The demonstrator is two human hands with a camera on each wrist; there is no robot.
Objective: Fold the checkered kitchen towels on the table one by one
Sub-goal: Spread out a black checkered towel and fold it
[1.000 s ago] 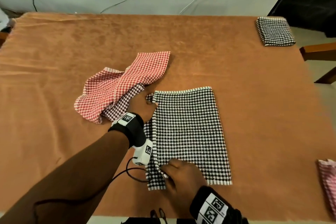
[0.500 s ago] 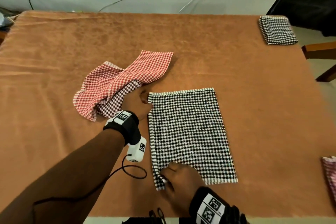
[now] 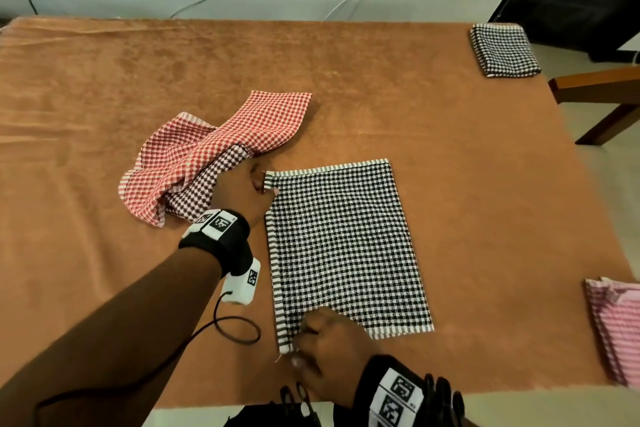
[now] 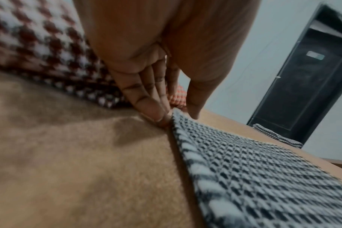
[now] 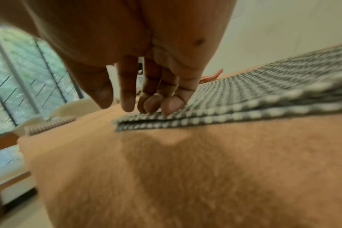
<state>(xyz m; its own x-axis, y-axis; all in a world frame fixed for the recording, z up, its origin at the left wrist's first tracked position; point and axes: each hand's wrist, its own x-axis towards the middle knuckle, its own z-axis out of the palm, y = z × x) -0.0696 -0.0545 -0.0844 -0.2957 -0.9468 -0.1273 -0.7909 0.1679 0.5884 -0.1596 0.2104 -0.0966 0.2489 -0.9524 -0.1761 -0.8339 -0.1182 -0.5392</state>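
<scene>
We looked down on a counter [image 3: 381, 87] covered in orange-brown cloth. Farthest left lay a crumpled red-and-white checkered towel [image 3: 194, 159], bunched in loose folds, with a darker maroon-checked piece [image 3: 204, 191] tucked against its near side.

Just right of that heap was our left hand [image 3: 242, 194], resting at the far left corner of a black-and-white checkered towel [image 3: 343, 243]. In the left wrist view its fingers [image 4: 146, 98] were extended downward, the tips meeting the towel's corner [image 4: 176, 114] at the counter, with the thumb on the other side of that corner; we could not tell whether they pinched it or only touched it.

The black-and-white towel lay flat near the middle of the counter, folded into a double layer, its two striped edges stacked at the near side as the right wrist view showed [image 5: 244, 108].

Our right hand [image 3: 329, 350] sat at the towel's near left corner. Its fingers [image 5: 170, 104] were loosely bent, the tips pressing down on the top layer and grasping nothing.

Farther right, a folded black-and-white towel [image 3: 504, 50] lay at the far right corner of the counter, well apart from the hands. A folded pink-checked towel [image 3: 616, 322] lay at the right edge, partly cut off by the frame.
</scene>
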